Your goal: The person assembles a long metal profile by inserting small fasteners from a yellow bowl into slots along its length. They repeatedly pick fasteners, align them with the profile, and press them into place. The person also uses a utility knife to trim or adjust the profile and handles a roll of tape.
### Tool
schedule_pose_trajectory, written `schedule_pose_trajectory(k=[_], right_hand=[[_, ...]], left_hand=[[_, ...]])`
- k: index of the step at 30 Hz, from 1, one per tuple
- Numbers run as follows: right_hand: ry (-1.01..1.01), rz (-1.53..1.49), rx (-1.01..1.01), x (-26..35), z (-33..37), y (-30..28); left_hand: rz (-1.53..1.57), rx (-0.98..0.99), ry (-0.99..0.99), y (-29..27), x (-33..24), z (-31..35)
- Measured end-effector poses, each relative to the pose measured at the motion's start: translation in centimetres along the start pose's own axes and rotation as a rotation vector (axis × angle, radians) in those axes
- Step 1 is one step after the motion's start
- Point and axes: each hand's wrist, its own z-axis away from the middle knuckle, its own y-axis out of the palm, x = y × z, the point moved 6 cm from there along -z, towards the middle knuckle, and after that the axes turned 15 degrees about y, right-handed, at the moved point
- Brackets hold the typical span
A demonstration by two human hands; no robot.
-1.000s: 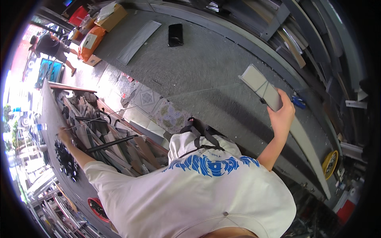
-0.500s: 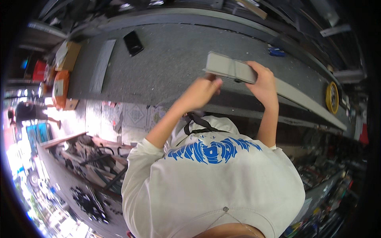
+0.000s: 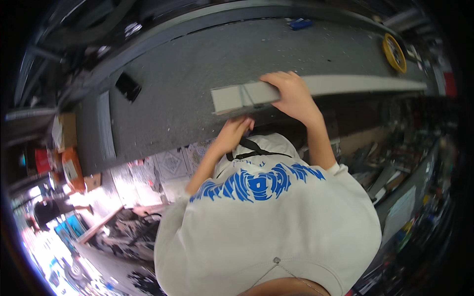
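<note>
A long pale grey bundle of flat strips (image 3: 228, 99) lies along the bench's near edge, with a thin tie (image 3: 245, 95) around it near its left end. My right hand (image 3: 295, 97) is closed over the bundle to the right of the tie, its fingers across the top. Just below the bundle's left end, close to my waist, is my left hand (image 3: 234, 134), apart from the strips. Its fingers are smeared by motion, and whatever they might hold does not show.
On the grey bench (image 3: 182, 74) are a black phone (image 3: 128, 87), a flat grey strip (image 3: 105, 126), a blue object (image 3: 300, 23) and a yellow round-rimmed item (image 3: 394, 53). Cardboard boxes (image 3: 66, 129) stand at the left. A person (image 3: 47, 213) is further off at far left.
The bundle's raised left end has come down to the bench edge, my right hand still on it. My left hand has drawn back from that end toward my waist. The view has turned.
</note>
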Motion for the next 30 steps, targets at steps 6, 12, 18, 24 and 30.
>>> schedule_pose_trajectory(k=[6,12,18,24,30], right_hand=[[0.037,0.055,0.201,-1.1,0.9,2.4],[-0.047,-0.057,0.099,0.8,2.8,-0.7],[-0.035,0.108,-0.080,0.9,-0.2,-0.3],[0.039,-0.067,0.318,0.2,4.2,0.2],[-0.049,-0.024,-0.160,0.8,0.5,-1.2]], left_hand=[[-0.121,-0.646,0.497,-11.2,-6.4,5.0],[-0.182,-0.410,0.317,-3.2,-0.9,-3.3],[-0.471,-0.128,0.279,-4.7,-10.3,4.3],[0.033,-0.214,0.269,-6.8,-4.7,-5.7],[0.412,0.029,0.042,-1.1,-2.9,-0.4]])
